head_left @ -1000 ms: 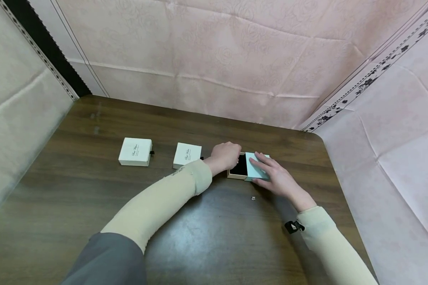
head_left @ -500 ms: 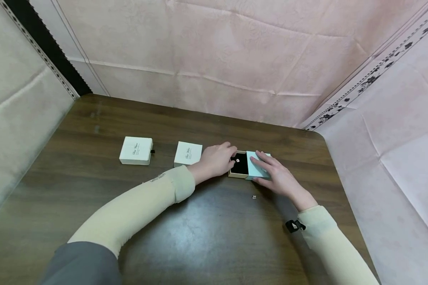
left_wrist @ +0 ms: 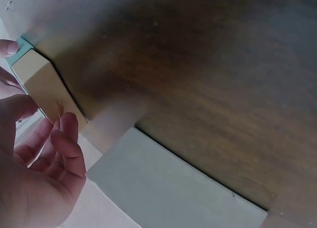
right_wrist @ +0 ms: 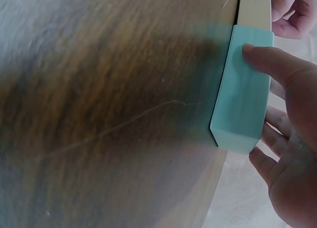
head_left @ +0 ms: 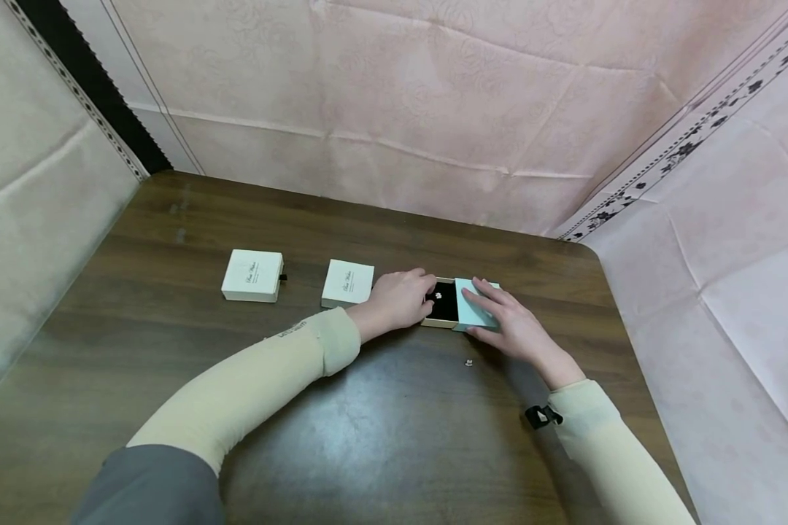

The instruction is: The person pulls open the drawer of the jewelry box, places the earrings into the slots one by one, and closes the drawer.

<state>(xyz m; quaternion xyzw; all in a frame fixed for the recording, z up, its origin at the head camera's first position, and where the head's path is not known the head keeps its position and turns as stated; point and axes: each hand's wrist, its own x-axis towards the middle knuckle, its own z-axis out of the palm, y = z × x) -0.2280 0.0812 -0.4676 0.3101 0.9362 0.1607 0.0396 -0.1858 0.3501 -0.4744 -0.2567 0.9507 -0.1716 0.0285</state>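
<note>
In the head view a small turquoise jewelry box has its black-lined drawer slid out to the left. A tiny shiny stud earring lies on the lining. My left hand is at the drawer's outer end, thumb and curled fingers about it; a thin brownish bit shows at its fingertips in the left wrist view. My right hand holds the sleeve, thumb pressed on its near side and fingers over the top and far side. A second earring lies on the table before the box.
Two white lidded boxes with printed lettering stand left of the hands; the closer white box is right beside the left hand. The brown wooden table is bounded by a pale cloth backdrop behind and at both sides.
My left hand has drawn back left from over the drawer to its outer end, uncovering the earring inside. The right hand stays on the sleeve.
</note>
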